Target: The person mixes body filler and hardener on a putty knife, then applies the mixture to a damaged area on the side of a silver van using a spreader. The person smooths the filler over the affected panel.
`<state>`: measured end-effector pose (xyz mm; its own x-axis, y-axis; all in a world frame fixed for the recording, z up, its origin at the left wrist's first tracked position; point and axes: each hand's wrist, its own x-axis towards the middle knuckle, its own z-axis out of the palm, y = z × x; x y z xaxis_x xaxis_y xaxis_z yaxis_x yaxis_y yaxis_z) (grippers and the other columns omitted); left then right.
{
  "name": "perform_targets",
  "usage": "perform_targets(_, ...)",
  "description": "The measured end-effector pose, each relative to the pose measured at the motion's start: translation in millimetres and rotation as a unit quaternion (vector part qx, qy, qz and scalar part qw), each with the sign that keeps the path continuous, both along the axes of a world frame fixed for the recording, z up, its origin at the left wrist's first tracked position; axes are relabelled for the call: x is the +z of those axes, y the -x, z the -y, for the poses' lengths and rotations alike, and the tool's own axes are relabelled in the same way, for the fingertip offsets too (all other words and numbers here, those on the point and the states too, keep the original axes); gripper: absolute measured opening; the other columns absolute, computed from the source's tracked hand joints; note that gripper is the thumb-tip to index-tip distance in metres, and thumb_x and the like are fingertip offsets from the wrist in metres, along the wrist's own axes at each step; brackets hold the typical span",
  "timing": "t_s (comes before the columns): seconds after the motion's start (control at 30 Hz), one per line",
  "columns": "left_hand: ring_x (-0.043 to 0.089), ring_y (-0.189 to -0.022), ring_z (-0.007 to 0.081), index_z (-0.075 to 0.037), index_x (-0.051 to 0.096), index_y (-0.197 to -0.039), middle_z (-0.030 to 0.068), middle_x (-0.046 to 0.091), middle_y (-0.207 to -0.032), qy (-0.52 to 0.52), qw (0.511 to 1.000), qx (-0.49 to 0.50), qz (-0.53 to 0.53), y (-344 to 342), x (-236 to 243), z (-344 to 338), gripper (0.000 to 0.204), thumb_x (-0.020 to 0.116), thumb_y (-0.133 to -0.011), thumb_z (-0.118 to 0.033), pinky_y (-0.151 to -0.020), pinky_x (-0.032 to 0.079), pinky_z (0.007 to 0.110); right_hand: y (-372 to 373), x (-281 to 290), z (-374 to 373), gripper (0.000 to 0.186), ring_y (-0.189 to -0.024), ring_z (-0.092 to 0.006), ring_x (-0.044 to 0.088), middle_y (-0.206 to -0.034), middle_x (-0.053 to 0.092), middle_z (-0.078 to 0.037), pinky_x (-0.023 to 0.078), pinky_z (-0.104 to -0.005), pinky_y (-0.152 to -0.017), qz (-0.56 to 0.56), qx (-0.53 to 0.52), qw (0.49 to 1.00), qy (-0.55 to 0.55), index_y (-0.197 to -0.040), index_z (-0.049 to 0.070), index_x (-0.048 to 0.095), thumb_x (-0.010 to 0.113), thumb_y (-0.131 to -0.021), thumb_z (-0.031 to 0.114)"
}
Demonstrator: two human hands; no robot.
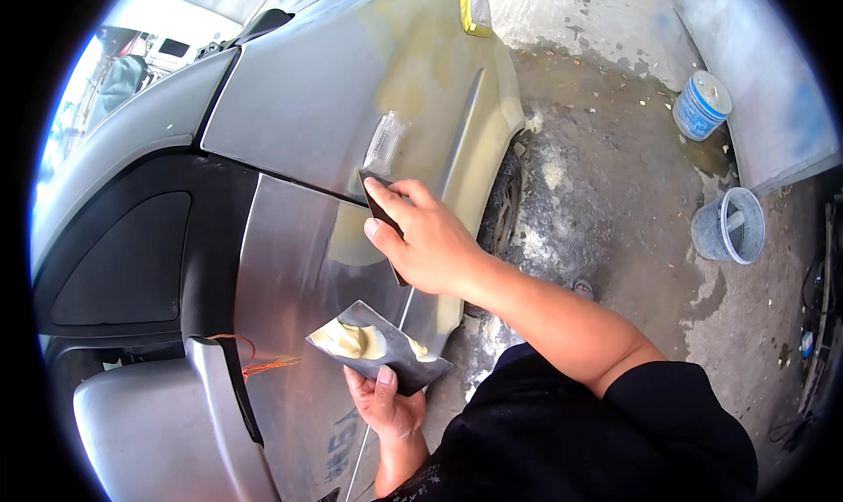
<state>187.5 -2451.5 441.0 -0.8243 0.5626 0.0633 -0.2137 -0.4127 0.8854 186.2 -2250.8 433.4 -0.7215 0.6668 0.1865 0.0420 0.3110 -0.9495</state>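
Right hand (432, 238) holds dark spreader (379, 207), long axis slanting to lower right

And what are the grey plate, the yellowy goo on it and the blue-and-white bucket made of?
Grey plate: maybe metal, because it's thin, flat and dully shiny; stiff plastic is possible.
Yellowy goo: seems a thick, creamy paste, since it sits in soft, smooth folds.
Blue-and-white bucket: probably plastic, with a smooth, round, coloured wall.
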Motion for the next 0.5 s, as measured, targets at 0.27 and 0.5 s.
perform_targets(0.27,0.058,-0.111,0.0264,-0.003,0.041,-0.135,0.0115,0.056,-0.125,-0.005,1.0,0.014,-0.004,5.7,-2.1,2.8,0.057,0.062,-0.082,0.002,-0.098,0.047,0.044,5.4,3.0,13.8,0.048,-0.111,-0.0348,0.053,-0.128,0.047,-0.019,0.046,-0.0422,-0.092,0.015,-0.031,0.995,-0.095,-0.137,0.007,0.047,0.053,-0.094,0.027)
perform_targets(0.5,0.057,-0.113,0.0252,-0.003,0.037,-0.137,0.011,0.056,-0.126,-0.01,1.0,-0.008,-0.015,6.7,2.4,-3.7,0.057,0.058,-0.085,0.001,-0.099,0.046,0.041,-32.7,-8.6,-2.6,0.045,-0.116,-0.0308,0.052,-0.13,0.047,-0.017,0.044,-0.0376,-0.095,-0.095,0.079,0.992,-0.013,-0.135,0.007,0.051,0.056,-0.092,0.019)
